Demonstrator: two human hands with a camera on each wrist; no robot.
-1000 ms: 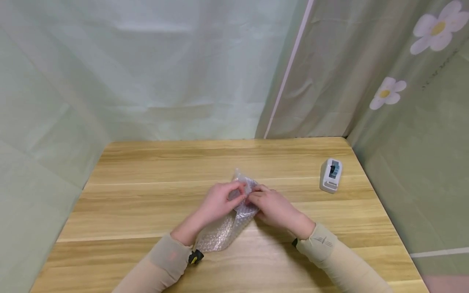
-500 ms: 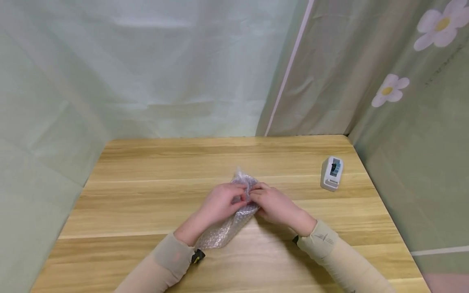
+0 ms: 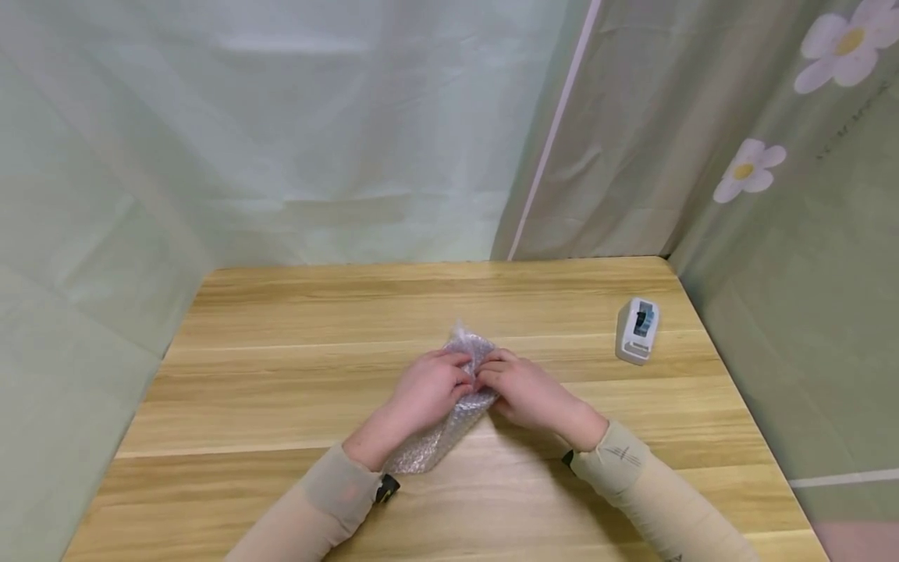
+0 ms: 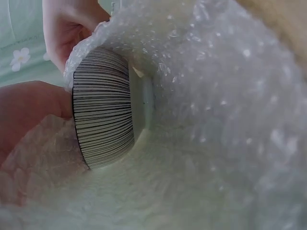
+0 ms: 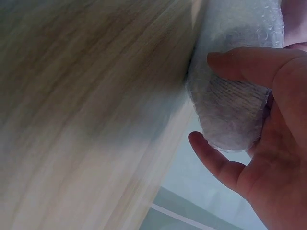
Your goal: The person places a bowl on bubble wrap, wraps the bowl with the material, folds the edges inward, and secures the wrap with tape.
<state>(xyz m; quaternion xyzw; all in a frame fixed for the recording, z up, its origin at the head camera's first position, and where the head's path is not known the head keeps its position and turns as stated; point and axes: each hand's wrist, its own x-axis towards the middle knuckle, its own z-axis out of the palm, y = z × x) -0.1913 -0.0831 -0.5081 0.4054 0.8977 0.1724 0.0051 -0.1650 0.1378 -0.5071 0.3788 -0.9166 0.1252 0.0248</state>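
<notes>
Left hand [image 3: 431,388] has curled inward; it and right hand [image 3: 527,393] seemingly grip bubble wrap [image 3: 428,453]. Slack folds could release the striped bowl [image 4: 103,108].

Toward the far right of your wooden bench [image 3: 267,328] stood a white tape dispenser [image 3: 637,331]. Behind the bench you faced a pale green curtain [image 3: 337,133], and to your right hung cloth [image 3: 801,312] printed with white, yellow-centred flowers [image 3: 746,171].
</notes>
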